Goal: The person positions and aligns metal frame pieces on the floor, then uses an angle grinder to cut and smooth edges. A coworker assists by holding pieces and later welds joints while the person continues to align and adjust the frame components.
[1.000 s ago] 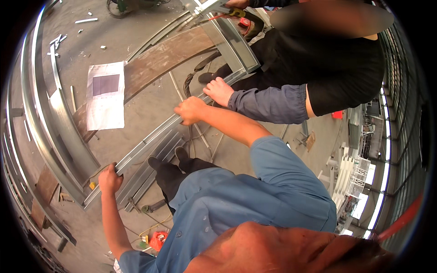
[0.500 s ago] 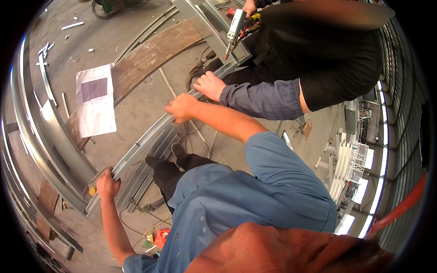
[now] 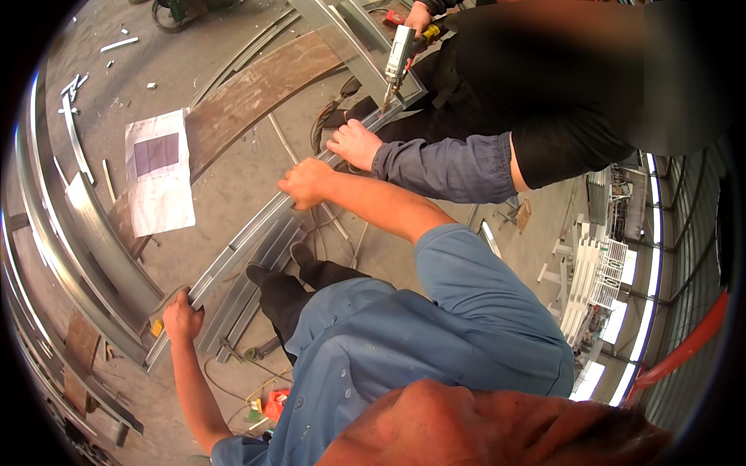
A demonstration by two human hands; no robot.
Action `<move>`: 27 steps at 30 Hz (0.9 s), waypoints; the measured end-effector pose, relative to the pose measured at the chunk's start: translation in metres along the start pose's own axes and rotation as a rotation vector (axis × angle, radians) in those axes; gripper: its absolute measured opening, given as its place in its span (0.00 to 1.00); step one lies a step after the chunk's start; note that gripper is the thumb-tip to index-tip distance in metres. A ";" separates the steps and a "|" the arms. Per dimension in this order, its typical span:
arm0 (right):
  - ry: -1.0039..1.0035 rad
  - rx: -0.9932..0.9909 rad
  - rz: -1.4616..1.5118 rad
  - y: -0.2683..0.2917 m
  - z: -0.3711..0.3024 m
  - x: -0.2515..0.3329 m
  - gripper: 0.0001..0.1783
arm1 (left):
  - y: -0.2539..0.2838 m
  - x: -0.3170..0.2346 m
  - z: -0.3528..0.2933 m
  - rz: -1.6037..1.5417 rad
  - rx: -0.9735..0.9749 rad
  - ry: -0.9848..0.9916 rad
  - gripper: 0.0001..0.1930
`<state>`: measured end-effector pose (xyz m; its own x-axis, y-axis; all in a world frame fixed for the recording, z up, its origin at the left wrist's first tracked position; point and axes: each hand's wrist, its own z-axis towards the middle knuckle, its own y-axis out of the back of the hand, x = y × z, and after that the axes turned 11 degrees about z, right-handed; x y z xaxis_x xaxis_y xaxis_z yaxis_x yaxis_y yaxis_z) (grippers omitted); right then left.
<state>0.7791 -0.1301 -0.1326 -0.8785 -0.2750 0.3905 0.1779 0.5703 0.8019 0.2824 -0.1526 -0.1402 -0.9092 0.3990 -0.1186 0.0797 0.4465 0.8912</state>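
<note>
A long silvery metal channel (image 3: 247, 238) runs slantwise from the lower left to the upper right. My left hand (image 3: 183, 317) is closed around it close to its lower-left end. Farther along, my right hand (image 3: 306, 184) grips the same channel, knuckles up and fingertips partly hidden. Just beyond, a co-worker's hand (image 3: 354, 145) in a grey sleeve presses on it. The co-worker's other hand (image 3: 419, 19) holds a grey-and-yellow gun-shaped power tool (image 3: 398, 59). Its pointed tip meets the channel's upper end, beside a metal frame (image 3: 351, 53).
A printed sheet (image 3: 161, 172) lies over a brown board (image 3: 264, 92) on the left. Long metal profiles (image 3: 101, 256) curve along the left side. More channels (image 3: 260, 272) lie by my feet, with cables (image 3: 225, 392) nearby. White racks (image 3: 594, 272) stand at the right.
The view has shifted very slightly. Both my hands keep their grip on the channel, and the co-worker's tool stays at its upper end.
</note>
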 end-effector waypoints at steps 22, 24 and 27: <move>0.007 0.000 -0.019 -0.002 0.005 0.008 0.26 | 0.022 0.000 -0.003 0.030 0.147 0.044 0.26; -0.007 0.017 -0.037 0.005 -0.002 0.004 0.26 | 0.014 0.000 0.004 0.016 0.125 0.026 0.26; 0.024 0.026 -0.088 0.009 0.001 0.006 0.25 | 0.007 -0.001 -0.003 -0.008 0.096 0.027 0.27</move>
<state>0.7750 -0.1262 -0.1236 -0.8795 -0.3427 0.3301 0.0890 0.5630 0.8217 0.2830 -0.1522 -0.1328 -0.9205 0.3743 -0.1125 0.1102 0.5248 0.8441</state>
